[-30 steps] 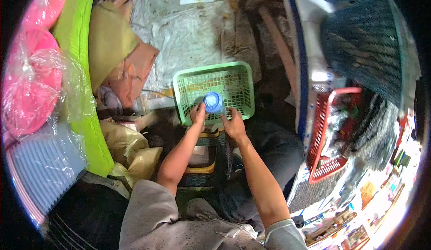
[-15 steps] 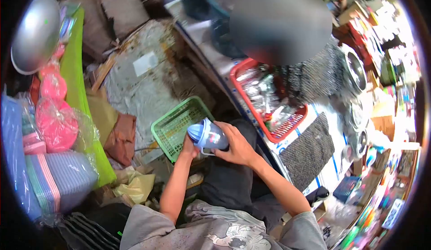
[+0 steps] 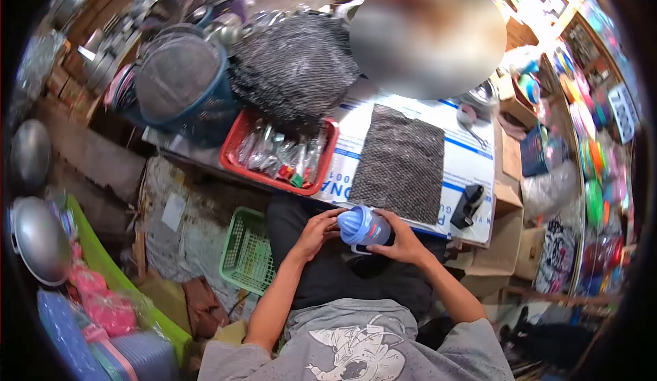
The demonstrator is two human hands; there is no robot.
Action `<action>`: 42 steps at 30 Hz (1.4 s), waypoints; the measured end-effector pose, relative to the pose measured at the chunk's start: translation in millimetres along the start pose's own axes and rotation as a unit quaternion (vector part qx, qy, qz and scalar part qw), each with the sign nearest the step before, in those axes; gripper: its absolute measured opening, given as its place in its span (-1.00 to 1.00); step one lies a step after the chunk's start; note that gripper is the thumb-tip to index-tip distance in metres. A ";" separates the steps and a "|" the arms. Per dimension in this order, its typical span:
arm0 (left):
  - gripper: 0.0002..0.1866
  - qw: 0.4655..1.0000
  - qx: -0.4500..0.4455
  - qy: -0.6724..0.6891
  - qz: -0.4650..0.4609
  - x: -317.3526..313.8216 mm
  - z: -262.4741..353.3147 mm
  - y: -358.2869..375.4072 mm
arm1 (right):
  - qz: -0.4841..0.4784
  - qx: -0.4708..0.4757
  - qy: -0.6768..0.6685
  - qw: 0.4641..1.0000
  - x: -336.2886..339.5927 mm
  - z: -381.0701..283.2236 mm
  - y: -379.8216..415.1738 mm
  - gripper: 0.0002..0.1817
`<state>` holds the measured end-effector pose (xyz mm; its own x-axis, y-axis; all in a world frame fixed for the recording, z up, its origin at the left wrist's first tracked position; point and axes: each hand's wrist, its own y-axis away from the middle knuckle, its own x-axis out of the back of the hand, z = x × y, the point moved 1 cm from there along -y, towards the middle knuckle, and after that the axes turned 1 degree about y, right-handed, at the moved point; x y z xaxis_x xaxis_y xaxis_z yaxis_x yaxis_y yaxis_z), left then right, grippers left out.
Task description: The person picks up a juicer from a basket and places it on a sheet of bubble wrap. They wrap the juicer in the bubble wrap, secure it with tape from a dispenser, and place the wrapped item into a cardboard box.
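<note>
A blue plastic juicer cup (image 3: 373,228) with a ridged top and a handle is held above my lap, its top tilted to the left. My right hand (image 3: 402,239) is wrapped round the cup's body from the right. Fingers of my left hand (image 3: 319,234) touch the ridged top from the left, and its fingertips are partly hidden behind it. Just beyond the cup, a sheet of black bubble wrap (image 3: 399,164) lies flat on the table (image 3: 471,159).
A red basket (image 3: 233,168) of wrapped items stands on the table, beside a heap of black wrap (image 3: 294,66) and a blue bin (image 3: 205,117). Tape (image 3: 466,113), scissors (image 3: 477,137) and a black dispenser (image 3: 467,206) lie right. A green basket (image 3: 239,254) sits low left.
The view has swung right towards the table, so the baskets appear further left. Both hands still hold the cup, now in front of the table's edge.
</note>
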<state>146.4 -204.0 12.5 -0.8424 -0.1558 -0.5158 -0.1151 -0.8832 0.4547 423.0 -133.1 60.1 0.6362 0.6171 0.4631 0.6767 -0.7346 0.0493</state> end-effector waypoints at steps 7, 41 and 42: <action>-0.51 0.962 -0.084 -0.256 0.043 -55.1 -35.3 -63.2 | 0.129 -0.017 0.078 0.988 46.4 63.7 22.3 0.02; -0.03 0.669 -0.365 -0.647 -0.026 -109.5 -39.1 -106.9 | 0.233 0.106 0.408 0.876 27.5 130.1 29.3 -0.70; -0.03 0.669 -0.365 -0.647 -0.026 -110.6 -37.5 -107.9 | 0.234 0.107 0.408 0.876 25.8 133.4 27.7 -0.70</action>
<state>271.7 -108.1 -6.8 -0.6529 -0.0205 0.7572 -0.2717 -0.9268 -0.2593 507.6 -99.9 -44.6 0.4442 -0.2079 0.8715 0.5224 -0.7301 -0.4405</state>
